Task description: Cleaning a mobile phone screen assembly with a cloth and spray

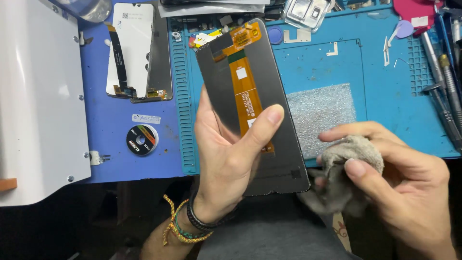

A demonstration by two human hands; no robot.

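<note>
Because the left hand (226, 154) pinches the phone screen panel (255, 106) above the blue mat (385, 96) while the right hand (385, 178) clutches a grey cloth (349, 156) beside it, hard wiping could crease its orange flex cable (245, 82).

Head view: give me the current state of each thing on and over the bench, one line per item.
Left hand: gripping the phone screen panel.
Phone screen panel: held up tilted, back side showing, orange flex cable exposed.
Right hand: clutching the grey cloth.
Grey cloth: bunched up, beside the panel's lower edge.
Second screen panel: lying flat on the blue mat.
Tape roll: lying flat, untouched.
Screwdrivers: lying at the mat's right edge.
</note>
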